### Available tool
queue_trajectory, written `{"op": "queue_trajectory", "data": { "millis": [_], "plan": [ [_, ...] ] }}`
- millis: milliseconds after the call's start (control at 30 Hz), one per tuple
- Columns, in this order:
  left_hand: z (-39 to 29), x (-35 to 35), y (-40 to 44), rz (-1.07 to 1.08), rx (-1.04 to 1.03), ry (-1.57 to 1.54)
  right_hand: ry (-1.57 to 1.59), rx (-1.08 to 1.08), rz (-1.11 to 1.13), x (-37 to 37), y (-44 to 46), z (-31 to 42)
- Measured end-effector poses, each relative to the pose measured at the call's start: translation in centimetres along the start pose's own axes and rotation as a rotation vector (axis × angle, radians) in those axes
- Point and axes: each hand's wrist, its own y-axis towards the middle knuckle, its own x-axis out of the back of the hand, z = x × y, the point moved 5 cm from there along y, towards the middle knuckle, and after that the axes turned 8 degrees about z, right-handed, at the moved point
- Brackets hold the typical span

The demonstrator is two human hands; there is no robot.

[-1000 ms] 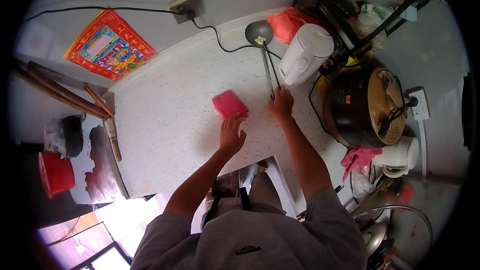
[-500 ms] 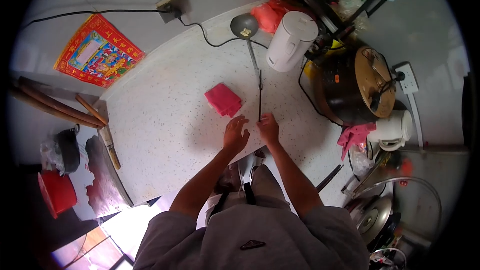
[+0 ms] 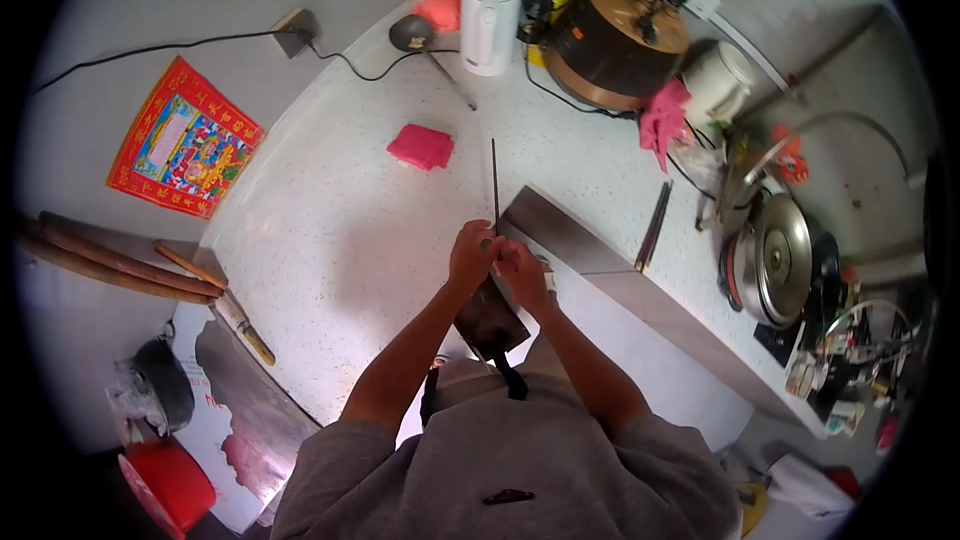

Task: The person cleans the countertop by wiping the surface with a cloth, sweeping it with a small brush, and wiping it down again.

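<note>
My left hand (image 3: pixel 470 258) and my right hand (image 3: pixel 522 273) meet at the counter's front edge, fingers closed around the lower end of a thin dark chopstick (image 3: pixel 495 180). It points away from me over the worktop. Ahead and to the left lies a folded pink cloth (image 3: pixel 421 146). Farther back rests a ladle (image 3: pixel 411 34) with small pale pieces in its bowl. Beneath my hands shows a dark brown rectangular thing (image 3: pixel 490 323) whose kind I cannot make out.
A white kettle (image 3: pixel 490 25) and a dark cooker (image 3: pixel 618 45) stand at the back. Several dark chopsticks (image 3: pixel 655 225) lie on the right counter, near a lidded pan (image 3: pixel 782 255). Wooden-handled tools (image 3: pixel 245 325) lie at left. A red bucket (image 3: pixel 170 485) sits lower left.
My view has turned right, showing more of the right counter. My left hand, earlier apart with fingers loose, has come together with my right at the chopstick's lower end.
</note>
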Motion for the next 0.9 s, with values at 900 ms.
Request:
{"op": "queue_trajectory", "data": {
  "millis": [900],
  "plan": [
    [-10.8, -31.1, 5.0, 0.524, 0.164, 0.022, -0.298, -0.453, -0.337, 30.5, -1.8, -15.6]
  ]
}}
